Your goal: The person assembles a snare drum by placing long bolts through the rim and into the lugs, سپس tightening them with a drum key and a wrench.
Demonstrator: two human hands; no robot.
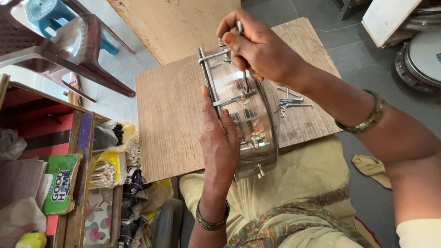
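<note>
Small metal drum shell stood on edge on a wooden board across the lap. Left hand lies flat against the rim, apparently bracing it; right hand, fingers closed around a small tool, works at a tension rod on top. Shell is shiny, ribbed steel with lugs around it; loose bolts lie just beside it
</note>
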